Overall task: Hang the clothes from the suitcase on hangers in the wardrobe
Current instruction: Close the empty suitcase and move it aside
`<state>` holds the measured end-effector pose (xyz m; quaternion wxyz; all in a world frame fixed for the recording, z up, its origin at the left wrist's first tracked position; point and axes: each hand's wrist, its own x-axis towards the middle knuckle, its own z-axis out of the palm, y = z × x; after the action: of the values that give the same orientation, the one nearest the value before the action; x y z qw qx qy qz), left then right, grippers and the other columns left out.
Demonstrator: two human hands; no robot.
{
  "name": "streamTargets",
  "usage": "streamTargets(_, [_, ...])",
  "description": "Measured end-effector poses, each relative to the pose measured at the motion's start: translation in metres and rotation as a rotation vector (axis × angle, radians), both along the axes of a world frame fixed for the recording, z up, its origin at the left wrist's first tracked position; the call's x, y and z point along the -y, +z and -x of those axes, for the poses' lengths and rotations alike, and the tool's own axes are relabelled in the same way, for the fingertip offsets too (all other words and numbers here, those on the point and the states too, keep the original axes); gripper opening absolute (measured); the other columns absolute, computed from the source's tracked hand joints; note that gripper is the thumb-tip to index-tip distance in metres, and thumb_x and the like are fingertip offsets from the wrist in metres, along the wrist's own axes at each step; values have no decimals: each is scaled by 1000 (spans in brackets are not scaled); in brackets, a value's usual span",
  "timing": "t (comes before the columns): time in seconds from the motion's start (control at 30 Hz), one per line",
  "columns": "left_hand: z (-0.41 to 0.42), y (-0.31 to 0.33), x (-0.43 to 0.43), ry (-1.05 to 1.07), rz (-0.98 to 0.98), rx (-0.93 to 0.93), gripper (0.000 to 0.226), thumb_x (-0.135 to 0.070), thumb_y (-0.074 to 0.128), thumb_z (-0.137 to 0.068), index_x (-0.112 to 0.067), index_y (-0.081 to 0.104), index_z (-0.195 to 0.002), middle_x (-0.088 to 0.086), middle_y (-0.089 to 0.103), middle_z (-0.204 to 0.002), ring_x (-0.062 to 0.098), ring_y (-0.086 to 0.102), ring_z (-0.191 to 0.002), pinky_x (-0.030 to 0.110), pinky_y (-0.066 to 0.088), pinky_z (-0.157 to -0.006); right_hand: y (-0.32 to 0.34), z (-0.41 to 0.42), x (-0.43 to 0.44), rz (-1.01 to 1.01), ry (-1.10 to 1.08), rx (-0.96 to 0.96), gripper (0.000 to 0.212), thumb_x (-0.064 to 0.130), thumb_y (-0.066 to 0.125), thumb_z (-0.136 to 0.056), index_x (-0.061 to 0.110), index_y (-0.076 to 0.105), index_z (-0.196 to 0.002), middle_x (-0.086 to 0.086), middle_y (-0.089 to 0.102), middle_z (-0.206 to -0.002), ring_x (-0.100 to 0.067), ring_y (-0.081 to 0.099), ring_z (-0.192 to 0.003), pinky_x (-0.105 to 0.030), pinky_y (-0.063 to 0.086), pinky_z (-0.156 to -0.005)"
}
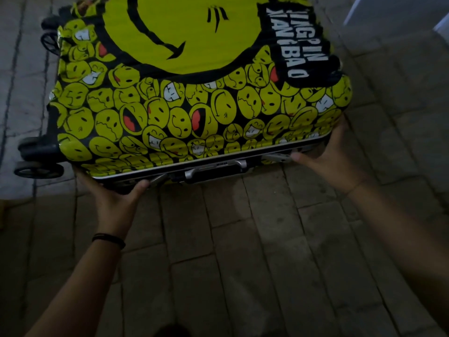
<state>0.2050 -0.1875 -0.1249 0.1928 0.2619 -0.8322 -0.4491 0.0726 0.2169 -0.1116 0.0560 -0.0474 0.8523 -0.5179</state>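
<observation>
The suitcase (194,105) is lying flat on the tiled floor (243,239); the left hand (114,194) is gripping its near edge by the wheels (36,167), and the right hand (334,154) is gripping the opposite near corner.

- Suitcase (194,105): far side cut off by the top edge; inside hidden under the shut lid.
- Left grip (114,198) and right grip (332,154): fingers hidden beneath its rim.

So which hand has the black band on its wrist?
The left hand, which holds the suitcase edge beside the wheel, wears the black band. The right hand wears only a thin thread.
</observation>
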Motion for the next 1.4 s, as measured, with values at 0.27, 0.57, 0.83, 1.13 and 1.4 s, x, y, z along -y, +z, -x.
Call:
streamTargets(0.27, [-3,-5,3,-30,48,-4,140,-66,74,-56,0,-10,-147,10,-4,-156,7,3,-144,7,3,-113,-14,-3,11,-156,-85,-71,143,75,73,-49,27,-18,-147,27,-3,-150,-8,7,-145,-51,19,-117])
streamTargets(0.57, [0,-10,4,29,97,-54,133,-59,76,-59,3,-2,-146,19,6,-155,20,13,-145,18,9,-117,-28,-1,16,-19,-232,-145,131,66,77,-52,16,4,-149,38,10,-137,16,17,-131,-5,17,-108])
streamTargets(0.83, [3,-13,6,56,104,-42,131,-52,83,-56,0,3,-146,20,13,-155,23,20,-144,32,14,-120,-35,2,16,18,-282,-215,125,67,78,-52,20,11,-146,18,24,-144,5,24,-137,-20,23,-113])
streamTargets(1.13, [5,-7,0,101,45,-102,129,-50,81,-52,-5,7,-147,5,18,-151,12,22,-141,29,21,-118,-28,-1,23,53,-263,-242,107,70,72,-57,42,5,-136,28,15,-142,12,19,-136,-13,19,-112])
streamTargets(1.4, [7,-3,-3,110,141,-77,124,-40,81,-57,1,6,-147,12,15,-154,11,18,-142,19,15,-117,-19,-4,24,26,-211,-154,116,73,69,-56,33,2,-142,21,18,-145,4,21,-137,-4,18,-107])
